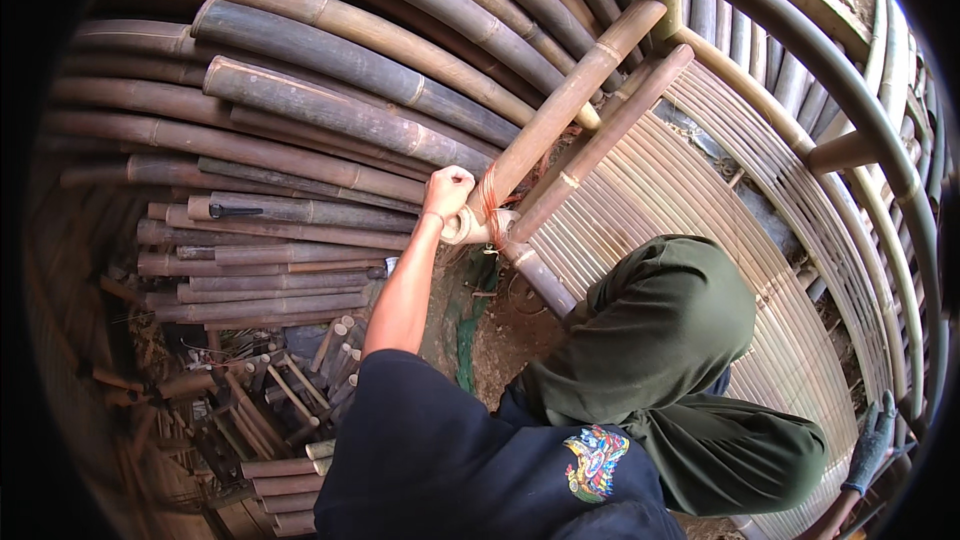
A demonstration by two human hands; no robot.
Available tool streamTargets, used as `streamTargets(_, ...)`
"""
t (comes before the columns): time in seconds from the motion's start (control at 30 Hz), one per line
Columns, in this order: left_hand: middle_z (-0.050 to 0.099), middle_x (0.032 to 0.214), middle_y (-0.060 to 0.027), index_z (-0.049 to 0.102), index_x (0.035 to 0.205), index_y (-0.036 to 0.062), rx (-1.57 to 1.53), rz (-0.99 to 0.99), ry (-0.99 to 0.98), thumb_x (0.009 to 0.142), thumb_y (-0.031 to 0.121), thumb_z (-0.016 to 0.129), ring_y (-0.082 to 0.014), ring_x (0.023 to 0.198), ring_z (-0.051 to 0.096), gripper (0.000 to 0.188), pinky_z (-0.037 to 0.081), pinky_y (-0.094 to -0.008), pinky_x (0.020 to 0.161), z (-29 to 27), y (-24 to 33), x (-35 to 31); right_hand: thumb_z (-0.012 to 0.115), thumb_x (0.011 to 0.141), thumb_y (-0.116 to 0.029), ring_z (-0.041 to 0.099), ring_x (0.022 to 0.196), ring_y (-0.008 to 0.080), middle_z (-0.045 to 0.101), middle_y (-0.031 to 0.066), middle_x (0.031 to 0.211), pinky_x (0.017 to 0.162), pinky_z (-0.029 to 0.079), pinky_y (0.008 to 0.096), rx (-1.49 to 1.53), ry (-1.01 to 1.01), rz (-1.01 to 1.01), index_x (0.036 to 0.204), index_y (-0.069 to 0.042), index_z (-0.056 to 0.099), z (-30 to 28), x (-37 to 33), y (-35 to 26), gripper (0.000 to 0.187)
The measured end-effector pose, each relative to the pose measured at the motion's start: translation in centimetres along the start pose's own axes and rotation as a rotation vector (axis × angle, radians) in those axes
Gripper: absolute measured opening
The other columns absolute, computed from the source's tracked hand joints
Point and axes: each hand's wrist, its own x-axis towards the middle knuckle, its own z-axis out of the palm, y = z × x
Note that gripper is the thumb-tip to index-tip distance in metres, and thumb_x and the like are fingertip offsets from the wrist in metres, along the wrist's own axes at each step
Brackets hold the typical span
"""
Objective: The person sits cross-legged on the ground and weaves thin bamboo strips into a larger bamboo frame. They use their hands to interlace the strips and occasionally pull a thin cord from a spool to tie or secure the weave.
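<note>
My left hand (pixel 448 190) is closed in a fist beside a bamboo corner joint. Whatever its fingers hold, if anything, is hidden. Right next to it, reddish-orange binding strands (pixel 489 202) wrap around the joint, where a thick bamboo pole (pixel 575 90) meets the cut end of a pale bamboo piece (pixel 462 228). Far off at the lower right, my right hand (pixel 873 440) wears a grey glove. Its fingers look stretched out along the bamboo frame's side, and I see nothing in them.
My folded legs (pixel 650 340) rest on a slatted bamboo seat (pixel 610 200). A curved bamboo rail (pixel 800 20) borders its right side. Stacked bamboo poles (pixel 330 120) fill the left and back. Short bamboo offcuts (pixel 290 380) and a green strip (pixel 468 340) lie on the ground.
</note>
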Motion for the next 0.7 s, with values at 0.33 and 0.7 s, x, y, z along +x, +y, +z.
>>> streamTargets(0.33, 0.057, 0.106, -0.006, 0.067, 0.082, 0.0085, 0.423, 0.373, 0.397, 0.069, 0.023, 0.08, -0.0291, 0.106, 0.052, 0.024, 0.037, -0.0454, 0.095, 5.1, 1.3, -8.2, 0.061, 0.095, -0.016, 0.063, 0.109, 0.0284, 0.066, 0.0184, 0.118, 0.095, 0.048, 0.0371, -0.191, -0.078, 0.061, 0.121, 0.0, 0.062, 4.8, -3.9, -2.3, 0.03)
streamTargets(0.7, 0.057, 0.096, -0.0074, 0.069, 0.072, 0.0092, 0.183, 0.213, 0.166, 0.075, 0.018, 0.078, -0.0236, 0.095, 0.055, 0.013, 0.044, -0.0421, 0.088, -1.4, 4.6, -8.9, 0.061, 0.094, -0.012, 0.061, 0.112, 0.0287, 0.064, 0.0171, 0.121, 0.098, 0.047, 0.0372, -0.287, -0.172, -0.059, 0.13, -0.002, 0.055, 2.8, -2.4, -8.3, 0.038)
